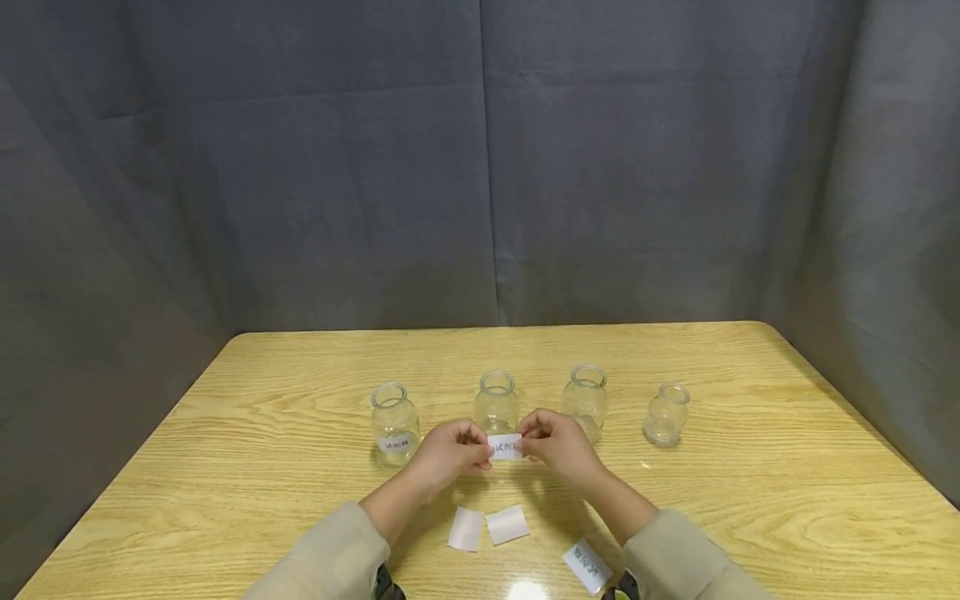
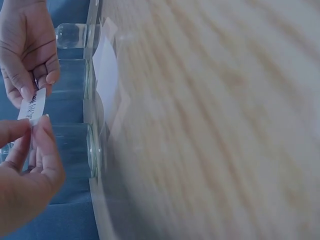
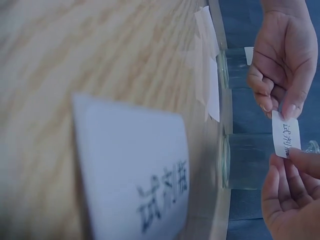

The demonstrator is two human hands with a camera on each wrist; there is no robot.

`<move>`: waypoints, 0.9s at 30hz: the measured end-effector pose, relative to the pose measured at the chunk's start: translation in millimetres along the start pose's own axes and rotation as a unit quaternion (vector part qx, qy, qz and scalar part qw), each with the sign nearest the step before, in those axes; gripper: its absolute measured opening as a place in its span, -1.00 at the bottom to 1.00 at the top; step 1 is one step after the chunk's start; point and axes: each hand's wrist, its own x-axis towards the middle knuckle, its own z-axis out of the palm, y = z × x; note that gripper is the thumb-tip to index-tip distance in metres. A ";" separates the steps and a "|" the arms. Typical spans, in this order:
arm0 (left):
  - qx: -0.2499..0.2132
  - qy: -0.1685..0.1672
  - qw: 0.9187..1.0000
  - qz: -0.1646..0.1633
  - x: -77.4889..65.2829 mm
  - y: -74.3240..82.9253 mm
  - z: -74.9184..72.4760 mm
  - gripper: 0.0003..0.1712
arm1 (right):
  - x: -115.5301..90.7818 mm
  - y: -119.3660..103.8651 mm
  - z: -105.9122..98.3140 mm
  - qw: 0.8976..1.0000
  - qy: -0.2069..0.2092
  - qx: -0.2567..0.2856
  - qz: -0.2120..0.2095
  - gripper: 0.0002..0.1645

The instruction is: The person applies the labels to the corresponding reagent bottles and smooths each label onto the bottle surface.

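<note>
A label (image 1: pixel 505 447) is held above the desk (image 1: pixel 262 467), before the second jar (image 1: pixel 496 407). The left hand (image 1: pixel 448 450) pinches one end, the right hand (image 1: pixel 561 446) the other, a two-ended grip that likely keeps it flat. Upright in the same row stand the labelled jar (image 1: pixel 395 417), third jar (image 1: pixel 587 398) and small jar (image 1: pixel 667 414). Nearer lie two slips (image 1: pixel 508 526) and a lettered slip (image 1: pixel 587 567), apparently within easy reach.

Along the counter (image 1: pixel 247 483) stand a leftmost jar (image 1: pixel 392 417) with a label (image 1: pixel 394 442) on its front, a second jar (image 1: pixel 497 408), a third jar (image 1: pixel 583 402) and a last jar (image 1: pixel 666 417) nearest the right edge. A card (image 1: pixel 504 447) is up before the second jar. Toward the near edge I see a left slip (image 1: pixel 466 529), a middle slip (image 1: pixel 507 525) just beside it and, farther right, a right slip (image 1: pixel 587 566).
</note>
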 end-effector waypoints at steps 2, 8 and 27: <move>0.009 0.008 1.000 0.005 1.5 -0.3 -0.3 -0.87 | 1.7 -0.1 1.8 1.000 0.015 0.001 0.006 -0.87; 0.046 0.024 0.998 0.019 4.6 -1.4 -0.6 -0.88 | 7.5 0.7 6.5 0.998 0.062 0.003 0.032 -0.90; 0.174 0.082 0.981 0.023 11.7 -1.9 3.3 -0.90 | 17.3 7.3 10.3 0.994 0.099 -0.013 0.046 -0.89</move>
